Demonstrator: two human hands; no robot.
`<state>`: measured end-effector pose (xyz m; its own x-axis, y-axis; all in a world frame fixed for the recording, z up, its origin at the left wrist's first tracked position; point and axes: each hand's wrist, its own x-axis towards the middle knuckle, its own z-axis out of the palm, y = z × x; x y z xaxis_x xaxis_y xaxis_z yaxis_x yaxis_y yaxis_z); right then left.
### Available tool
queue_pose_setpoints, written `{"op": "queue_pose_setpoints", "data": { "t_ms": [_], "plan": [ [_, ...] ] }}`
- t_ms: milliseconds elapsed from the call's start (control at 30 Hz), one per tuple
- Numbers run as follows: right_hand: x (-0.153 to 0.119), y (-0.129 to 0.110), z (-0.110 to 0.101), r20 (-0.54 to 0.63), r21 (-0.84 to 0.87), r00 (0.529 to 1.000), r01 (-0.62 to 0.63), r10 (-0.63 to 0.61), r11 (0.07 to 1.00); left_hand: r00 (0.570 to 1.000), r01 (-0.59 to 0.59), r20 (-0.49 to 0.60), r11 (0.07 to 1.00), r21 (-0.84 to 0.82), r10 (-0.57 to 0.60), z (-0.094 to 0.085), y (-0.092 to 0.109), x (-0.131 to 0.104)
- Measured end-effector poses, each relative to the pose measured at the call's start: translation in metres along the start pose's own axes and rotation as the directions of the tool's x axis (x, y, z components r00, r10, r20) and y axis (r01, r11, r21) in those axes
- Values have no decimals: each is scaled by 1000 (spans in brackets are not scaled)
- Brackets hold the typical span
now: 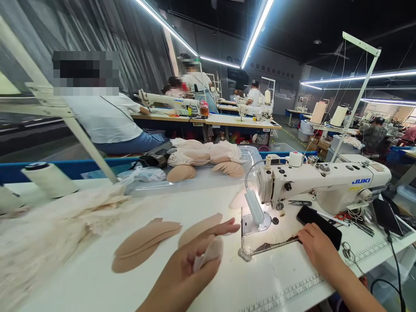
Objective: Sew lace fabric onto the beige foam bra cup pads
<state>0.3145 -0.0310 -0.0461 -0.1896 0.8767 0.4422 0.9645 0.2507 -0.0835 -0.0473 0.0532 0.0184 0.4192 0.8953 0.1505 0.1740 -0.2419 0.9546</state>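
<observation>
My left hand [198, 258] is over the white table, pinching a small whitish piece [209, 253] between thumb and fingers, with the index finger stretched toward the needle plate. Beneath and beyond it lies a beige oval pad [199, 227]; a stack of similar pads [143, 245] is to its left. My right hand [316, 245] rests with its fingers on the near left edge of a black phone [321, 225]; its fingertips are partly hidden. The white sewing machine [325, 182] stands behind the phone.
Cream lace fabric [65, 234] covers the table's left side. A clear plastic tray [149, 184] holds lace and beige pads at the back. Scissors, tweezers and cables lie at the right. A thread stand [357, 99] rises behind the machine. Other people sit farther off.
</observation>
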Motion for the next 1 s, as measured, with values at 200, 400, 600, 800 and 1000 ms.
{"op": "queue_pose_setpoints", "data": {
  "t_ms": [200, 400, 600, 800, 1000],
  "plan": [
    [-21, 1, 6, -184, -19, 983, 1, -4, 1000, 995, -61, 84, 995, 82, 54, 15, 31, -7],
    [-28, 3, 9, -233, 2, 972, -16, 17, 1000, 990, 3, 135, 977, 214, -32, 16, 27, -6],
    [-5, -54, -12, 85, 563, 959, -270, 271, 781, 950, 190, 234, 978, 84, -204, 31, 13, 11],
    [26, -118, -28, 136, 759, 979, -201, 151, 619, 921, 168, 353, 986, 17, -164, 42, 6, 26],
    [38, -117, 4, 159, 680, 963, -268, 219, 682, 928, 165, 327, 984, 74, -180, 31, -5, 25]
  ]
}}
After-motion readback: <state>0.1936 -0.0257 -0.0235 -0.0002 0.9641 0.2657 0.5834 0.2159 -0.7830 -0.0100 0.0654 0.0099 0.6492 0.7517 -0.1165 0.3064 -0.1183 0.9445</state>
